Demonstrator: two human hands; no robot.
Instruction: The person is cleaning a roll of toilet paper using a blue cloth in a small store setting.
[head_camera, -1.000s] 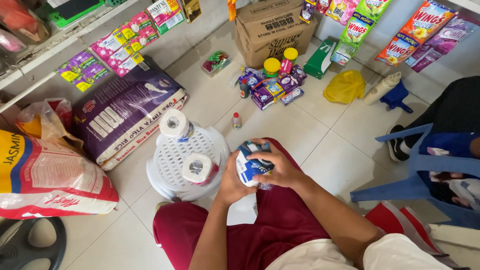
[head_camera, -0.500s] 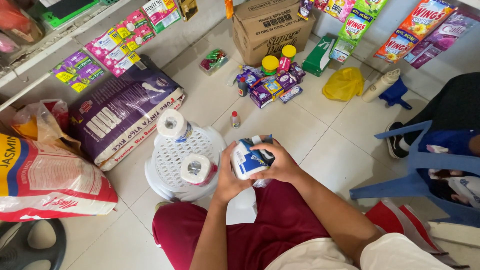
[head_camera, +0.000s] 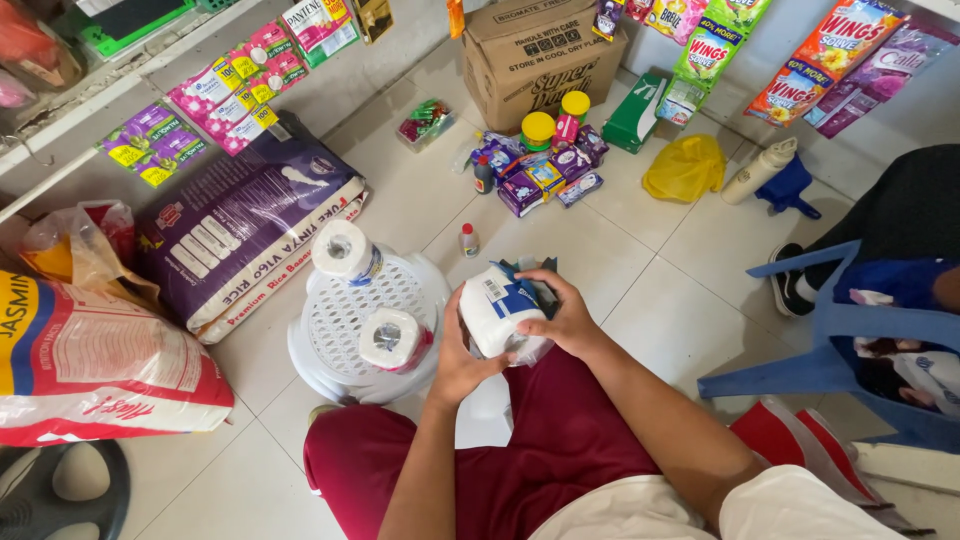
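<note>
Both hands grasp a wrapped tissue roll above the lap: left hand cups it from below, right hand grips its far side, apparently pulling the wrapper. Just left, two rolls rest on a white stool. Beyond, small packets lie on the floor.

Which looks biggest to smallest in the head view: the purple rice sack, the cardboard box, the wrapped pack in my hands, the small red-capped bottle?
1. purple rice sack
2. cardboard box
3. wrapped pack, though nearness to the camera inflates it
4. small red-capped bottle
</note>
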